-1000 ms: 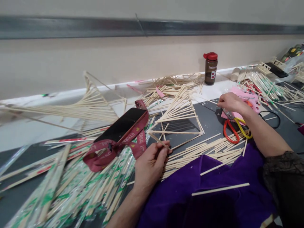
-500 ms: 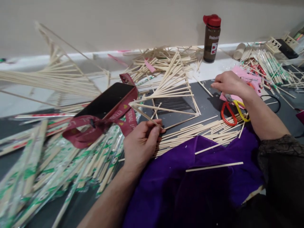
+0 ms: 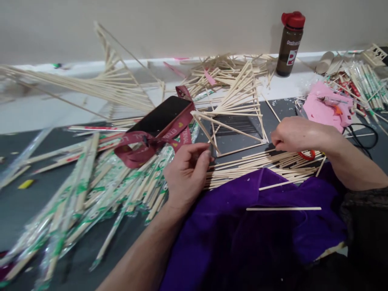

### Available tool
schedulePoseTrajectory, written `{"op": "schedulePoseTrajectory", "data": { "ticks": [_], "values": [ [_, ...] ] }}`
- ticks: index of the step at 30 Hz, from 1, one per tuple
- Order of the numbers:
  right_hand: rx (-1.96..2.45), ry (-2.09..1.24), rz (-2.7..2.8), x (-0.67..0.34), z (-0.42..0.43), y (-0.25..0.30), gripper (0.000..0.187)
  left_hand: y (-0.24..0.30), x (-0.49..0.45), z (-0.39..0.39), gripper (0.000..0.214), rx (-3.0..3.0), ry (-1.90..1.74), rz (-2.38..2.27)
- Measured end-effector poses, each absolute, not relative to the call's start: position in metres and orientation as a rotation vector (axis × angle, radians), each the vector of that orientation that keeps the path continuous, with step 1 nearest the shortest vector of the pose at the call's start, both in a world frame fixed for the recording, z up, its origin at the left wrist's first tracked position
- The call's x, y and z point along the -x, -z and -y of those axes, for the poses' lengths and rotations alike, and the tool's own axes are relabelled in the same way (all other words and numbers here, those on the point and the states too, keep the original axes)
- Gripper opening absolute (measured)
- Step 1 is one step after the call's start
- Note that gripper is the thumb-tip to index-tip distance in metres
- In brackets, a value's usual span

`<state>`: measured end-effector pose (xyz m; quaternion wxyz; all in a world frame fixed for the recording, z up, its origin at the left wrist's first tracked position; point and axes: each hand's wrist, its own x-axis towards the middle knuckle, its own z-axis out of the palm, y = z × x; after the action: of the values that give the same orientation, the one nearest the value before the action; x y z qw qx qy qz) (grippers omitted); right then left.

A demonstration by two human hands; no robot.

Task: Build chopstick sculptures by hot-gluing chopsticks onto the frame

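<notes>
My left hand [image 3: 189, 173] is curled, thumb near its fingertips, by the near left corner of a small frame of thin wooden sticks [image 3: 230, 127]; I cannot make out anything between the fingers. The frame has sticks fanning up to a peak. My right hand [image 3: 295, 134] is closed above the loose sticks [image 3: 239, 167], right of the frame, its fingertips turned down and what they hold hidden. Under it shows a red loop of the scissors [image 3: 307, 154]. A pink glue gun [image 3: 327, 106] lies beyond that hand.
Plastic-wrapped chopsticks [image 3: 118, 178] and a phone [image 3: 160, 115] with a maroon strap lie left. A larger stick structure [image 3: 121, 81] stands behind. A bottle [image 3: 291, 43] stands by the wall near a stick pile [image 3: 224, 66]. Purple cloth [image 3: 218, 226] covers the near side.
My right hand has come from beside the pink glue gun towards me, now covering most of the scissors. My left hand has drawn slightly away from the frame's corner. The view has shifted left.
</notes>
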<state>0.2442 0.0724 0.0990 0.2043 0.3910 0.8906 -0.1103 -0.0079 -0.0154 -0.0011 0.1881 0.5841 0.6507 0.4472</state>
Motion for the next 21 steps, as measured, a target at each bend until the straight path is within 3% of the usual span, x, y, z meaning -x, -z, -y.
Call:
{"op": "schedulePoseTrajectory", "data": {
  "ticks": [10, 21],
  "values": [
    [-1.04, 0.136, -2.51, -0.238, -0.075, -0.059, 0.026, -0.006, 0.007, 0.024, 0.022, -2.026, -1.137, -1.853],
    [-0.971, 0.28, -2.568, -0.24, -0.07, -0.081, 0.017, -0.007, 0.007, 0.026, 0.021, -1.929, -1.11, -1.826]
  ]
}}
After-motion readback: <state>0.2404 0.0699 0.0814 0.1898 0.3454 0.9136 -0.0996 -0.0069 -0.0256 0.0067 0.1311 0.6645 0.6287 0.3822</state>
